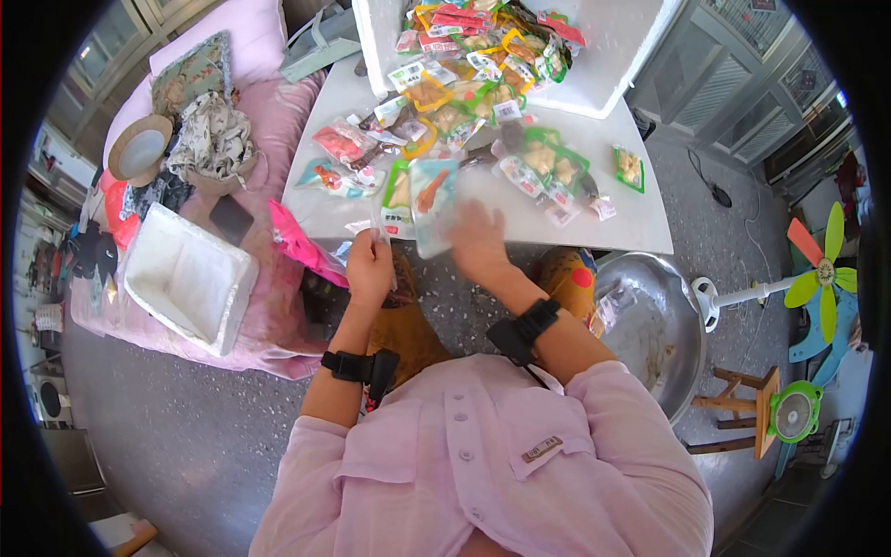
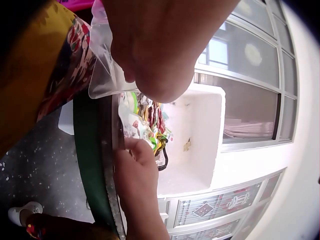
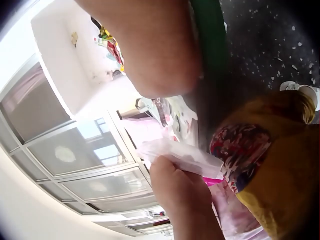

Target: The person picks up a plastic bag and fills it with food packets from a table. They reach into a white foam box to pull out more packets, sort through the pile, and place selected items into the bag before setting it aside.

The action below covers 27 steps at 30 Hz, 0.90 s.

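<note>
My left hand [image 1: 369, 269] pinches a clear, whitish plastic bag [image 3: 185, 155] in front of the table's near edge. Part of this bag [image 2: 106, 70] hangs below the hand in the left wrist view. My right hand [image 1: 478, 246], blurred, is at the same edge, close beside a pale packet [image 1: 432, 200] with a picture of brown food on it. I cannot tell whether its fingers grip that packet. A green-edged packet [image 1: 397, 197] lies just left of it. More sealed food packets [image 1: 543, 167] are spread over the white table top [image 1: 640, 223].
Behind the spread packets, a white foam box [image 1: 603, 88] tipped toward me holds a heap of packets. To the right, a metal basin [image 1: 682, 306] stands below the table. On the left, a smaller foam box [image 1: 190, 278] and a pink bag [image 1: 302, 243] are by the pink-covered bed [image 1: 102, 320].
</note>
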Tool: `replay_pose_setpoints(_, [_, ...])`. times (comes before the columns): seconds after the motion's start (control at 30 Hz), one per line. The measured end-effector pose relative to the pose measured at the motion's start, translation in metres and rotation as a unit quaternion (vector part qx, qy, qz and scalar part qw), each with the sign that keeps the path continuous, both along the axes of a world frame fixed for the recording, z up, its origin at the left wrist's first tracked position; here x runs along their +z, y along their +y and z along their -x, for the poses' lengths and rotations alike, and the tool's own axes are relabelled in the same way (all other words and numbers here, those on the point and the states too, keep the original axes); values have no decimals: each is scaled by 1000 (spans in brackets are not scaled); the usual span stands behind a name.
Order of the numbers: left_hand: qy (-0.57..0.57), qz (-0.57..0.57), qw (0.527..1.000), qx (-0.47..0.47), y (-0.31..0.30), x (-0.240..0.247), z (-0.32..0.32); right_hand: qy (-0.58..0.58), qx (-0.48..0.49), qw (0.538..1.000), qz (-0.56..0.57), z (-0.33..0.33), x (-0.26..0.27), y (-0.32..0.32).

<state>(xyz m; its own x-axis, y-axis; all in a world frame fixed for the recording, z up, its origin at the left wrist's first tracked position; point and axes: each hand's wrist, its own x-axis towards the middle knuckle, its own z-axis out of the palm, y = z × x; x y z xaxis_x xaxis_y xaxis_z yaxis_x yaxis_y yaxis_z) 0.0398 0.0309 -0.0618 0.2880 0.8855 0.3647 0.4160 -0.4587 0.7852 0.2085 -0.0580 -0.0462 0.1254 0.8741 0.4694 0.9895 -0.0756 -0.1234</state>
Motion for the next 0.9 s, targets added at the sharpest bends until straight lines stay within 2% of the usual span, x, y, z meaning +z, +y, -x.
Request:
replay_pose_setpoints(0.2, [62,27,997,-34,-5,4,-6,116,-122,978,121,-30,1,-23])
replay_pose_setpoints(0.3, [66,5,997,-41,-8,-1,-13,283,-94,952,-69,-34,-10,-29])
replay_pose_setpoints(0.4, [76,-2,997,-32,-4,-10,-16,542,-164,817,-111,-26,-20,-30])
replay_pose_setpoints(0.5, [74,0,997,-35,-2,-17,-20,569,-169,805,-29,-15,-14,-29])
replay_pose_setpoints(0.6, [75,18,996,-37,-2,-18,-22,702,-144,698,-20,-1,-15,-30])
replay_pose_setpoints(0.7, [70,11,997,-41,-5,-13,-21,818,-126,558,-63,8,-21,-23])
replay_pose_setpoints(0.83, [74,6,996,-45,-6,-5,-20,816,-112,566,-35,5,-16,-11])
replay_pose_setpoints(0.9, [162,-31,985,-38,-11,12,-21,806,-100,584,9,-2,-19,-8])
